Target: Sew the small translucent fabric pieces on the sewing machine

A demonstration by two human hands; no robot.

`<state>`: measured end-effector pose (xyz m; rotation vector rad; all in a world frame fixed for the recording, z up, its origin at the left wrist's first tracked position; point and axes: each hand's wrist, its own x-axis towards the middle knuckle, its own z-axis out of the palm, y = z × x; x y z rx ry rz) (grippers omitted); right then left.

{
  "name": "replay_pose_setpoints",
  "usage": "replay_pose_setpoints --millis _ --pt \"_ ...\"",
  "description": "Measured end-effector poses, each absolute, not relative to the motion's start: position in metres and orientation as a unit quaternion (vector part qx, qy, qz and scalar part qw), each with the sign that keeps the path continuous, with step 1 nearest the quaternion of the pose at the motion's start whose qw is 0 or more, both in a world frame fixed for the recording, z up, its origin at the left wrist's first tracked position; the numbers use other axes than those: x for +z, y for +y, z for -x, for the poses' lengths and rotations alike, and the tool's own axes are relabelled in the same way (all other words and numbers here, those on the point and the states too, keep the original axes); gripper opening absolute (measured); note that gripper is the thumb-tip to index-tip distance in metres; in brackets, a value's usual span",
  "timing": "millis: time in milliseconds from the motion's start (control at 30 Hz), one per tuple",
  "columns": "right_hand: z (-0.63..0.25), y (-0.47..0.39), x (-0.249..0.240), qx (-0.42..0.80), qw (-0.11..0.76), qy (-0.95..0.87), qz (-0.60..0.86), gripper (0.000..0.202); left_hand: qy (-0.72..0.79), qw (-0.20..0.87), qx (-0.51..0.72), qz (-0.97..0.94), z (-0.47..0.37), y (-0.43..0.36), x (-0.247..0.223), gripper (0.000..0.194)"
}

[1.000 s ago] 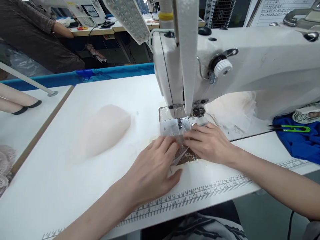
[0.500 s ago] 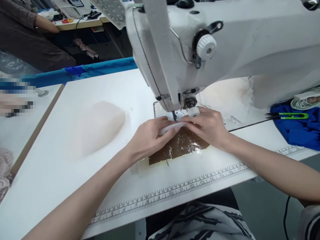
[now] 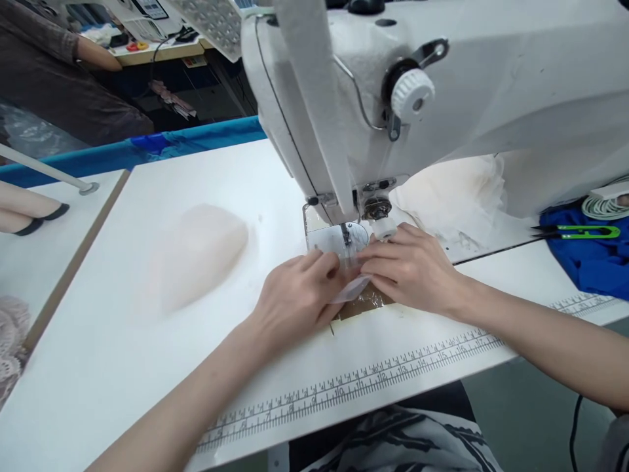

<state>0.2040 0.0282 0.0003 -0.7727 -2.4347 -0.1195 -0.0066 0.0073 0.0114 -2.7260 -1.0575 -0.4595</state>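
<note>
A small piece of sheer white fabric, thin and translucent with a soft curved edge, lies between the two hands on the near side of the presser foot. Its visible flap is a narrow sliver; the long axis slants from near left to far right, and the rest of its outline is hidden under the fingers. The left hand has its fingers curled at the flap's left end, while the right hand keeps its fingers bent close together, tips on the right end. Whether either one pinches the fabric or only presses it, I cannot tell.

Beneath is a brown patch under glossy, wrinkled clear film, set on the smooth white tabletop. The hard white head of the sewing machine stands just beyond the hands, its white knob close above the right fingers. A pale, rounded cup-shaped piece of gauzy material lies to the left, well apart. On the far right, a crumpled sheer heap lies beyond the right hand, and green-handled thread snips rest on a folded blue cloth. Printed ruler markings cross the near edge.
</note>
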Motion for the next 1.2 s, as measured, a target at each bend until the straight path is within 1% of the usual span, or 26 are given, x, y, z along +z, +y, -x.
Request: replay_pose_setpoints --millis 67,100,233,433,833,1033,1200 --pt "-0.203 0.026 0.002 -0.060 0.283 -0.916 0.279 0.023 -0.331 0.158 -0.145 0.919 0.004 0.000 0.012 0.021" --pt "-0.202 0.025 0.002 -0.061 0.282 -0.916 0.279 0.024 -0.327 0.171 -0.139 0.919 0.002 -0.003 0.014 0.023" --pt "-0.200 0.024 0.002 -0.058 0.281 -0.916 0.282 0.023 -0.353 0.138 -0.119 0.918 0.002 -0.010 0.016 0.032" --pt "-0.199 0.024 0.003 -0.059 0.275 -0.917 0.282 0.023 -0.362 0.094 -0.126 0.919 0.005 -0.010 0.013 0.035" --pt "-0.198 0.032 -0.003 -0.085 0.295 -0.909 0.280 0.023 -0.370 0.096 -0.129 0.915 0.011 0.005 0.005 0.036" --pt "-0.197 0.039 -0.007 -0.089 0.262 -0.910 0.310 0.023 -0.374 0.089 -0.144 0.912 0.015 0.017 0.001 0.037" --pt "-0.197 0.039 -0.006 -0.104 0.263 -0.908 0.310 0.020 -0.372 0.109 -0.150 0.909 0.014 0.014 0.002 0.037"
